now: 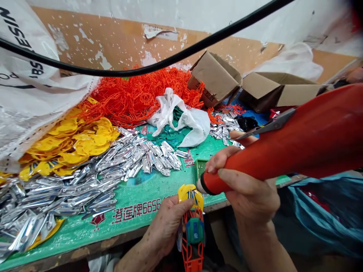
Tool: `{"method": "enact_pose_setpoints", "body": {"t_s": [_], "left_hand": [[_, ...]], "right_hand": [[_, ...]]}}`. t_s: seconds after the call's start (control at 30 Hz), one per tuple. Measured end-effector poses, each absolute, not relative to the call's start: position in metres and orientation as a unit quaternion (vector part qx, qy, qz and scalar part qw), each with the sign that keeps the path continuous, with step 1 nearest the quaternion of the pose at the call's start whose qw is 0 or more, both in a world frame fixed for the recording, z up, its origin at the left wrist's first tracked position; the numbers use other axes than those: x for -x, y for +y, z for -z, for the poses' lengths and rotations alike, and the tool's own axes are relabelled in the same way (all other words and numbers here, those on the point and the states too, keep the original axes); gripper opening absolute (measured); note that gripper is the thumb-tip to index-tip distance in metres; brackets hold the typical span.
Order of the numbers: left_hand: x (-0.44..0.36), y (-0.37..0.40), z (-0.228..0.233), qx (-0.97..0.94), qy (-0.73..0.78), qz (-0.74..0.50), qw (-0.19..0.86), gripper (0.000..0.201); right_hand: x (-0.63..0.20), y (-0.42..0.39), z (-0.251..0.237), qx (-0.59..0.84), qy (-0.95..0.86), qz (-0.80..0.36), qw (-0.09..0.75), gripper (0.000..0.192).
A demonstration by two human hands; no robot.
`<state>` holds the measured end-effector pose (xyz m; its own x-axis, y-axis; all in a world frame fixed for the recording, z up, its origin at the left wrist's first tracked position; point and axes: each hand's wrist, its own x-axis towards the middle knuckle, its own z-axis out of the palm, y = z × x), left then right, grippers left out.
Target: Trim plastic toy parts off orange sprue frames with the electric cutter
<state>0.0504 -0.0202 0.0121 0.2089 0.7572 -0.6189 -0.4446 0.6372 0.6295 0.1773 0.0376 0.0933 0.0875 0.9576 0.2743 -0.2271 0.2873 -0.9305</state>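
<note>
red tool in right hand meets toy.

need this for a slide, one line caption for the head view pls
Right hand presses a red power tool onto a yellow piece of the toy assembly held by the left hand.

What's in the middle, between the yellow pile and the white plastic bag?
In the head view, a heap of shiny silver pieces lies on the green mat, between the yellow pile and the white plastic bag.

Bright, even light, glare on the silver foil pieces, edges warped and top right blurred
</note>
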Motion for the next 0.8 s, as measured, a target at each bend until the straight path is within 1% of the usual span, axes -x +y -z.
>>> {"method": "enact_pose_setpoints", "body": {"t_s": [0.2,0.3,0.43,0.8], "left_hand": [[-0.05,-0.021,-0.011,-0.16,0.496,-0.395,0.756,0.025],[-0.051,-0.02,-0.009,-0.161,0.507,-0.389,0.752,0.028],[-0.051,-0.02,-0.009,-0.158,0.499,-0.39,0.758,0.028],[-0.053,-0.02,-0.014,-0.17,0.508,-0.399,0.744,0.022]], "right_hand": [[-0.177,0.041,-0.087,0.404,-0.514,-0.437,0.618,0.017],[-0.176,0.041,-0.084,0.41,-0.527,-0.431,0.607,0.009],[-0.176,0.041,-0.083,0.402,-0.524,-0.438,0.609,0.007],[-0.175,0.038,-0.081,0.388,-0.52,-0.448,0.615,0.01]]}}
